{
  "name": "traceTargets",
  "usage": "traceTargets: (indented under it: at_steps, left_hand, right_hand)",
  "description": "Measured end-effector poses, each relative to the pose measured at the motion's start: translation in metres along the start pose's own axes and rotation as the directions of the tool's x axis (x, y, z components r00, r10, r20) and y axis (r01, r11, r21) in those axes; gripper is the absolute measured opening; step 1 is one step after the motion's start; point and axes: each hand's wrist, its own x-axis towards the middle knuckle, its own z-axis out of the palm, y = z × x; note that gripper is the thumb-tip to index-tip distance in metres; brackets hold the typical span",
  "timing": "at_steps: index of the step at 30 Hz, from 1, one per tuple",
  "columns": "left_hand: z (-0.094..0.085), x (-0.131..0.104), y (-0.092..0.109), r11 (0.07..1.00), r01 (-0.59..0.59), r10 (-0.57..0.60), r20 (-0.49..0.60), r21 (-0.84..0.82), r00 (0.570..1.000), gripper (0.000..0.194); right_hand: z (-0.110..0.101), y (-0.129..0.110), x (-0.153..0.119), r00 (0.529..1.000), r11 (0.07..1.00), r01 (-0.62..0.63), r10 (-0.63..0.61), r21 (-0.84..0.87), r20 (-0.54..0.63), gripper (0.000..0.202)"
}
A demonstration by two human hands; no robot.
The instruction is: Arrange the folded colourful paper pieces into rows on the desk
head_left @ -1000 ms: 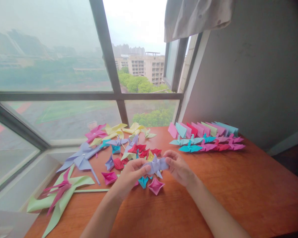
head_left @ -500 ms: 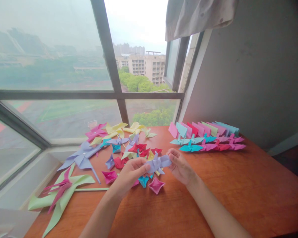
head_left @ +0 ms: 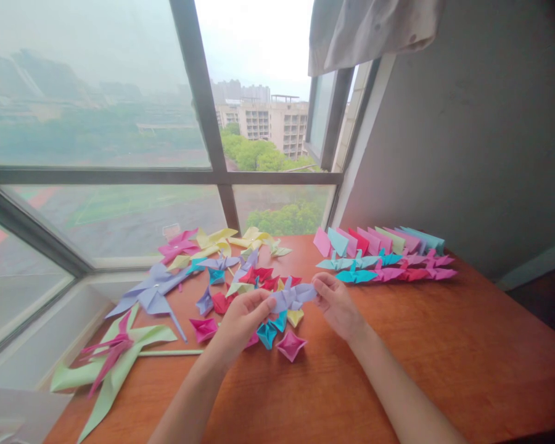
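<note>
A light purple origami crane hangs above the table between my two hands. My left hand pinches its left wing between thumb and fingers. At the other wing tip, my right hand is closed in a pinch. The wings are stretched out sideways. Just below and behind the crane lie several small folded paper pieces, among them a pink star-shaped one, a blue one and a magenta one.
Paper pinwheels lie to the left, a purple one and a green one with a stick. At the back right, folded cards stand in a row behind paper cranes. Windows border the wooden table.
The crane has tilted and its wings have spread flatter between my hands. My right hand has risen slightly. Everything on the table stays where it was.
</note>
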Motion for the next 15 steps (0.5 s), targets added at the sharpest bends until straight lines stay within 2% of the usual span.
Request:
traceTargets:
  at_steps: [4,7,8,10,13,15]
  left_hand:
    - [0.001,0.0,0.002,1.0,-0.025,0.026,-0.068,0.015,0.997,0.032]
    - [0.002,0.001,0.0,0.991,-0.08,0.098,-0.177,0.104,0.979,0.031]
    - [0.003,0.002,-0.002,0.985,-0.098,0.127,-0.21,0.143,0.969,0.03]
    - [0.003,0.003,-0.007,0.97,-0.12,0.172,-0.246,0.211,0.954,0.029]
    - [0.003,0.003,-0.014,0.952,-0.131,0.197,-0.228,0.275,0.953,0.028]
    - [0.003,0.003,-0.015,0.935,-0.146,0.219,-0.205,0.323,0.954,0.027]
  right_hand:
    - [-0.001,-0.002,0.003,0.985,0.979,0.121,-0.138,-0.162,-0.102,0.027]
    - [0.0,-0.002,-0.003,0.921,0.888,0.288,-0.359,-0.359,-0.149,0.022]
    - [0.001,-0.002,-0.006,0.895,0.834,0.34,-0.429,-0.434,-0.124,0.022]
    - [0.004,-0.001,-0.013,0.862,0.707,0.422,-0.506,-0.567,0.01,0.022]
    - [0.01,0.004,-0.022,0.845,0.542,0.504,-0.47,-0.673,0.254,0.016]
    - [0.013,0.007,-0.024,0.838,0.478,0.524,-0.437,-0.705,0.327,0.013]
